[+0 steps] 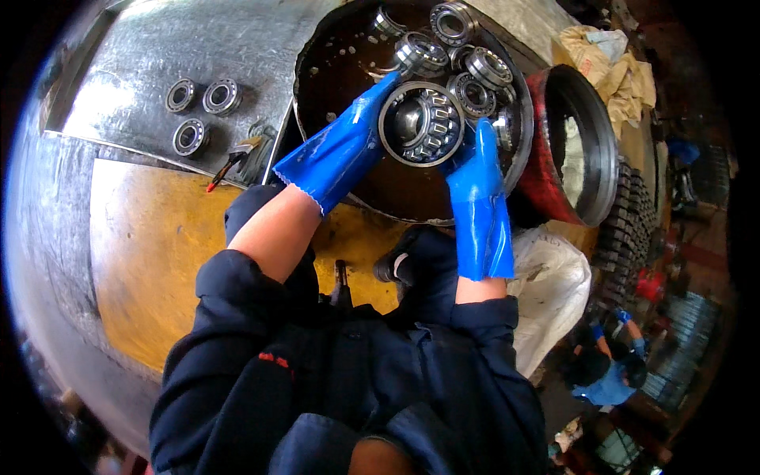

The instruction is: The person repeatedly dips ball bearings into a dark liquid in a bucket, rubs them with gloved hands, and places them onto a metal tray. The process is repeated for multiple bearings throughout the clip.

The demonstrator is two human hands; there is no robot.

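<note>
A large roller bearing (435, 127) is held up between my two blue-gloved hands, its ring and rollers facing me. My left hand (356, 134) closes on the bearing's left side. On its lower right side, my right hand (476, 170) grips it, the thumb pointing up and the other fingers mostly hidden behind. Below is a round, cut-down metal drum (372, 207) with dark brown fluid or residue inside. Several smaller roller bearings (475, 95) are heaped at the drum's far right, just beyond my hands.
Left of the drum, three bearings (222, 96) and a brush with a red-tipped handle (229, 168) lie on a metal tray (261, 63). A red drum (546, 190) tilts at the right, near a white sack (558, 273). Another person (609, 380) works at the lower right.
</note>
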